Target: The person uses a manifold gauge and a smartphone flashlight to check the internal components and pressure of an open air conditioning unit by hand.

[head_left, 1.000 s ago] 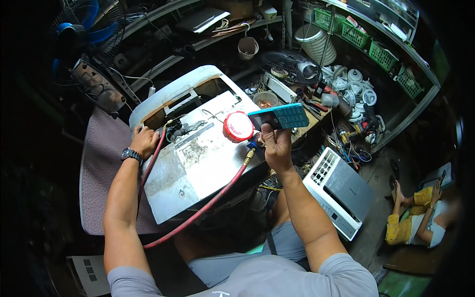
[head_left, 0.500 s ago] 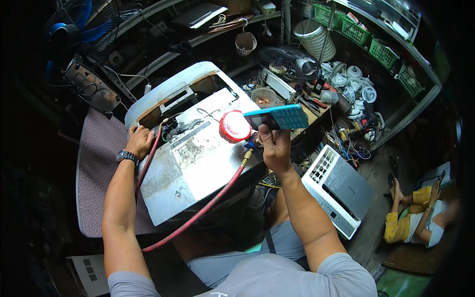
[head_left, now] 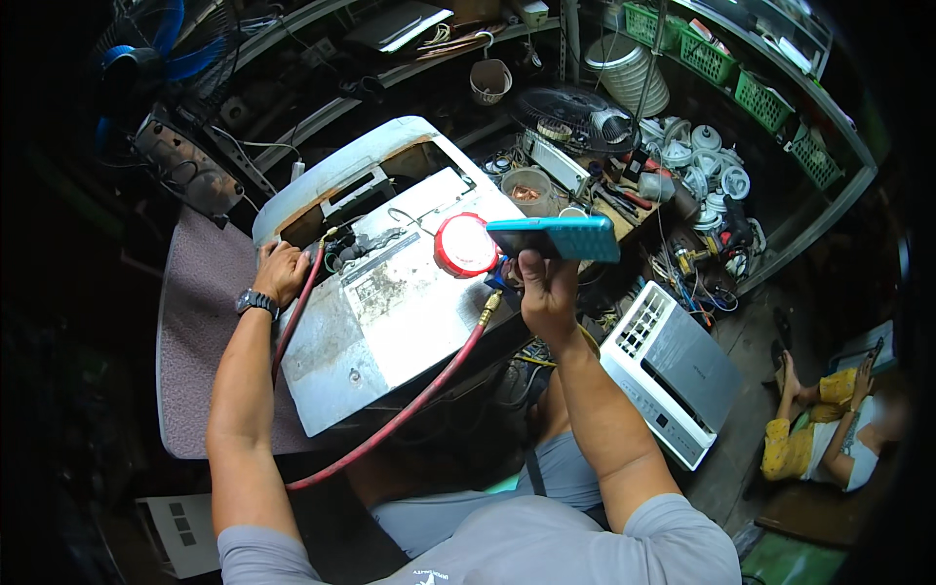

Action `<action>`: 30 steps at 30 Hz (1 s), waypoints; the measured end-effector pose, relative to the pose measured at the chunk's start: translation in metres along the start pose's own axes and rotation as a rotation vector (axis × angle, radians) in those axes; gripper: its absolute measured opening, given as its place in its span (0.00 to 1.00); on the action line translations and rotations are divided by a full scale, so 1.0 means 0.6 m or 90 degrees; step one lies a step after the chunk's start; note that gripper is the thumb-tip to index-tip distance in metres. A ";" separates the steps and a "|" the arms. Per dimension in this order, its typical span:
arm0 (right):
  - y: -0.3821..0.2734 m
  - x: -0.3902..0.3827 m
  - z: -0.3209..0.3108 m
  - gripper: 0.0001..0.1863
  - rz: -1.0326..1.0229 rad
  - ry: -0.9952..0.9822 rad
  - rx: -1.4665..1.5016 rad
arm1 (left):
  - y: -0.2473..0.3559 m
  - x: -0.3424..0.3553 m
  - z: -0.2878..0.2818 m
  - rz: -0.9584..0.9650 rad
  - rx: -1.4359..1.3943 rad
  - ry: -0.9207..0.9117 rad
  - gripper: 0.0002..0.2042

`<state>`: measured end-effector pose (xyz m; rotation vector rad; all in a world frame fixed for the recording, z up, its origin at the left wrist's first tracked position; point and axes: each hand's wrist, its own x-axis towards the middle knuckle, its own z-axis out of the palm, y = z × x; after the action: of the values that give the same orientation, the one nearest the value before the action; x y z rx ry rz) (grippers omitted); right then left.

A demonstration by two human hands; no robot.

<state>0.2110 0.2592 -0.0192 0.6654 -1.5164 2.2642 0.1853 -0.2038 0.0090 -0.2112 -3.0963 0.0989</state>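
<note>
As your right hand point(head_left: 551, 300) pinches the blue phone point(head_left: 585, 239) mid-frame beside the red gauge point(head_left: 466, 244), holding it up seems the step, calling next for steadiness. Your left hand point(head_left: 282, 273) touches the casing point(head_left: 327, 390), grip unclear.

"Where is it brightest?"

"On the metal panel point(head_left: 419, 336), where the pale surface glares and loses detail. The face of the gauge point(head_left: 465, 245) looks nearly washed out too."

"And elsewhere?"

"Much dimmer. Deep shadow lies below the panel's near edge, and the fan point(head_left: 190, 66) at upper left sinks into gloom."

"Any distortion?"

"Yes, the shelf rail point(head_left: 808, 235) bends near the right rim, and the corners go black."

"Sharp?"

"Mostly, around the middle. The head of the seated person point(head_left: 829, 439) is blurred."
</note>
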 end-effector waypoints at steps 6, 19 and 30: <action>-0.020 0.009 0.013 0.15 -0.190 -0.069 -0.116 | -0.004 -0.006 -0.001 -0.005 0.003 0.005 0.23; -0.018 0.005 0.011 0.14 -0.074 -0.041 -0.011 | 0.000 -0.001 0.004 0.005 0.002 0.029 0.24; 0.003 0.001 0.005 0.14 -0.024 -0.030 0.103 | -0.014 -0.001 0.018 0.017 -0.004 0.056 0.24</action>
<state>0.2102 0.2561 -0.0192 0.7901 -1.3388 2.3771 0.1845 -0.2131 -0.0011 -0.2500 -3.0075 0.0791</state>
